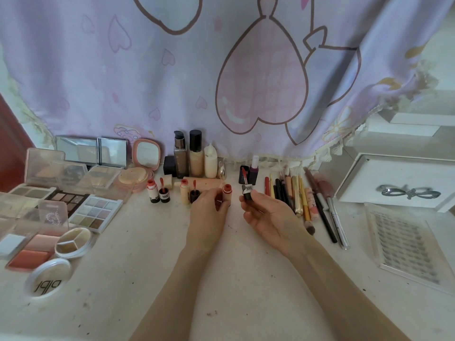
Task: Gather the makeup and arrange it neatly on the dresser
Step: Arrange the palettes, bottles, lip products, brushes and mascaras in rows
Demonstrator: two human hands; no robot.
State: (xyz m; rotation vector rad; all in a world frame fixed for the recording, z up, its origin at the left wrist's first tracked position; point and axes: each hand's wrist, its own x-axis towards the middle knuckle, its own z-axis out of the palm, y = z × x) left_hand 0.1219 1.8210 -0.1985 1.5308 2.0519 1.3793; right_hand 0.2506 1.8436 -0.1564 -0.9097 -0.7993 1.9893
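Observation:
My left hand (209,209) grips a small red lip-gloss tube (227,191) standing on the pale dresser top (152,262). My right hand (264,215) pinches the gloss's dark cap with its red-tipped wand (247,190), held upright just right of the tube. To the left stand two more opened gloss pairs (158,191) (188,194). Foundation bottles (195,153) line the back. A row of pencils and brushes (302,195) lies at the right.
Open eyeshadow palettes (94,210), blush pans (37,249), round compacts (48,278) and small mirrors (91,151) crowd the left. A lash tray (406,244) and a white drawer box (403,183) sit at the right. A pink printed cloth (221,70) hangs behind.

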